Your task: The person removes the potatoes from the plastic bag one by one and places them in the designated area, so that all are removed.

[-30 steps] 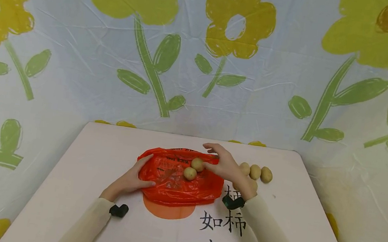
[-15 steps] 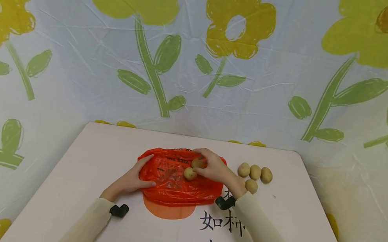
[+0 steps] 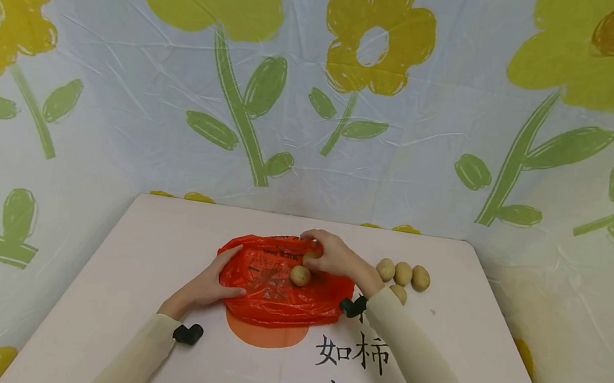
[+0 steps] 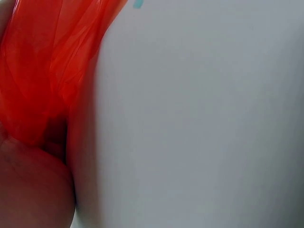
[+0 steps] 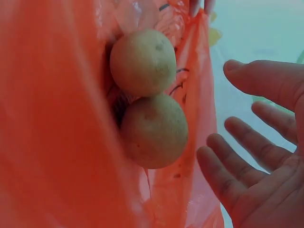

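Observation:
A red plastic bag (image 3: 285, 311) with dark print lies on the table. Its left side is held by my left hand (image 3: 207, 284), thumb at the front and fingers along the far edge. In the left wrist view, part of that hand (image 4: 35, 183) touches the bag film (image 4: 42, 71). Two potatoes sit on the bag, a front one (image 3: 300, 276) and a partly hidden back one (image 3: 309, 258). My right hand (image 3: 336, 257) hovers over the back one. The right wrist view shows that hand (image 5: 259, 156) with fingers spread beside both potatoes (image 5: 154, 133), apart from them.
Several more potatoes (image 3: 403, 273) lie right of the bag, one partly behind my right wrist. Black characters and an orange shape (image 3: 266, 336) are printed on the pale table cover (image 3: 186, 222). A flower-patterned cloth (image 3: 430, 142) hangs behind and at the sides.
My right hand has moved left from the bag's right side to over the back potato, then shifted slightly. The left hand and the bag have stayed in place.

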`<action>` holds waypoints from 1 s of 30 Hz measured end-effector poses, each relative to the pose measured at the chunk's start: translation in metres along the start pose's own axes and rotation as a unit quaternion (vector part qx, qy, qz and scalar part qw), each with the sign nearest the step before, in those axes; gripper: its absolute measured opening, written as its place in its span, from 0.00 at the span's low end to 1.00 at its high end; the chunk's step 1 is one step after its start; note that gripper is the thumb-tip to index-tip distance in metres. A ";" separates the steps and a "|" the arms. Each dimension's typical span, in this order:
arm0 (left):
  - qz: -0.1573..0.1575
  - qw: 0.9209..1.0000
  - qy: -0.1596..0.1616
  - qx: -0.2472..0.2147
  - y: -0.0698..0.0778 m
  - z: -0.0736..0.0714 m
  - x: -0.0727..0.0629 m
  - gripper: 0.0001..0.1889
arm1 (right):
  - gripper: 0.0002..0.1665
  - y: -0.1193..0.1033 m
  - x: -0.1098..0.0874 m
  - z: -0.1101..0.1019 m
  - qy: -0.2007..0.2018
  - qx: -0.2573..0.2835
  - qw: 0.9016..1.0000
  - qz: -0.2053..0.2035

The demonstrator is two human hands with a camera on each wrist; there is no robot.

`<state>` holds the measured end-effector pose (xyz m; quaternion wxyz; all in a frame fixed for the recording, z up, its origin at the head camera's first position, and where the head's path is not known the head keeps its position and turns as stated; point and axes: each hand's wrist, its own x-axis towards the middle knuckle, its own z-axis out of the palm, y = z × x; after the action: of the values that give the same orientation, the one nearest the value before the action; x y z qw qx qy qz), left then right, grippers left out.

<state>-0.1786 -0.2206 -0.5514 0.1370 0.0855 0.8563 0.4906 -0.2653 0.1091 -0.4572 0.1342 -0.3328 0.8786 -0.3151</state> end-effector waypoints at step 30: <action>0.001 1.000 -0.003 0.000 0.001 -0.001 -0.002 0.56 | 0.31 0.026 0.007 0.004 -0.044 0.022 0.995 0.081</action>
<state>-0.1768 -0.2213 -0.5501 0.1388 0.0877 0.8560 0.4903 -0.2818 0.1176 -0.4766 0.2047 -0.2705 0.8891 -0.3073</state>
